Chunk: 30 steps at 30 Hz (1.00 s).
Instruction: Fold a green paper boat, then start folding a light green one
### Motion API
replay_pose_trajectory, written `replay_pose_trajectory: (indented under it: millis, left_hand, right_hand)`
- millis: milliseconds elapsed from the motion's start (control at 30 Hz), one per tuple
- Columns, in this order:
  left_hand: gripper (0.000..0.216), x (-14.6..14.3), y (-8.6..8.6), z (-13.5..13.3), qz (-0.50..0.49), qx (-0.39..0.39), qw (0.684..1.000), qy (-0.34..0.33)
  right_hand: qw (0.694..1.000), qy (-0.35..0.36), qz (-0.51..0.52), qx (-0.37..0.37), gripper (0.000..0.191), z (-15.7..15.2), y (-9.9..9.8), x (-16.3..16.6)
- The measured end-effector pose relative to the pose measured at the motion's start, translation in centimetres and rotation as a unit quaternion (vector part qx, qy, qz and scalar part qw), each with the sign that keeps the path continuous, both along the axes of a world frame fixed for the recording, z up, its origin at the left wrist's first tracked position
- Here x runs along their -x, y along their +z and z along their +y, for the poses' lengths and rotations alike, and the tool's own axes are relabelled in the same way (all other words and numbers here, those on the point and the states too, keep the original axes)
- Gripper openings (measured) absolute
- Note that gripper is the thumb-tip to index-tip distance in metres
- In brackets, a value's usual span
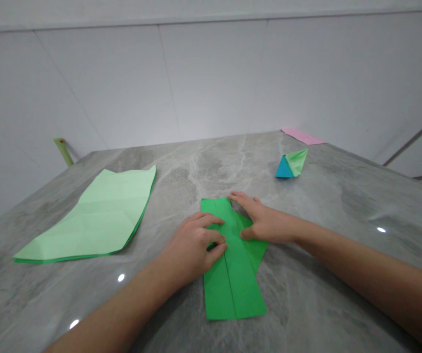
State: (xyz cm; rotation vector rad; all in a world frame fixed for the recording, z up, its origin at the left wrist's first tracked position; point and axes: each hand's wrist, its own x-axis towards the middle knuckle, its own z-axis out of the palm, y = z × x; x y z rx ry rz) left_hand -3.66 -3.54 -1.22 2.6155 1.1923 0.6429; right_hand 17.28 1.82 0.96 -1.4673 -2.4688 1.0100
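"Where's the green paper strip (238, 274)?"
"Flat on the bench (196, 166), under both hands, with a lengthwise crease and a green flap (258, 250) jutting out at its right."
"And the fingers?"
"Left hand (198, 240): bent, tips on the strip, thumb close to the forefinger; whether they pinch it, I can't tell. Right hand (258, 218): thumb and fingers apart along the strip's right side."
"What else lies there?"
"Pale green sheets (96, 211) to the left; a blue-and-green folded shape (291, 165) and pink paper (303, 136) at the far right."
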Motion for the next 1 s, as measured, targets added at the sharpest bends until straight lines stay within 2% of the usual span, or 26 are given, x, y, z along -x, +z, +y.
replay_pose_trajectory:
  millis: [300, 467, 667, 767, 1000]
  left_hand:
    - [0.005, 0.4, -0.5, 0.7, -0.042, 0.008, 0.998, -0.04]
    - [0.013, 0.5, -0.1, 0.6, -0.026, 0.029, 0.998, -0.049]
    - [0.029, 0.5, 0.9, -0.2, 0.07, 0.116, 0.984, -0.118]
    - [0.037, 0.4, 1.6, -0.5, 0.109, 0.13, 0.976, -0.14]
    - [0.041, 0.4, 2.1, -0.5, 0.143, 0.164, 0.966, -0.139]
  right_hand:
    - [1.0, -0.003, -0.017, 0.002, 0.1, 0.0, 0.3, 0.0]
    - [1.0, 0.002, -0.006, -0.007, 0.099, 0.1, -0.1, -0.3]
    - [1.0, 0.006, -0.009, -0.02, 0.1, 0.2, -0.3, -0.5]
    - [1.0, 0.003, -0.018, -0.015, 0.101, 0.1, -0.1, -0.5]
    - [1.0, -0.007, -0.025, 0.0, 0.102, 0.1, -0.1, -0.2]
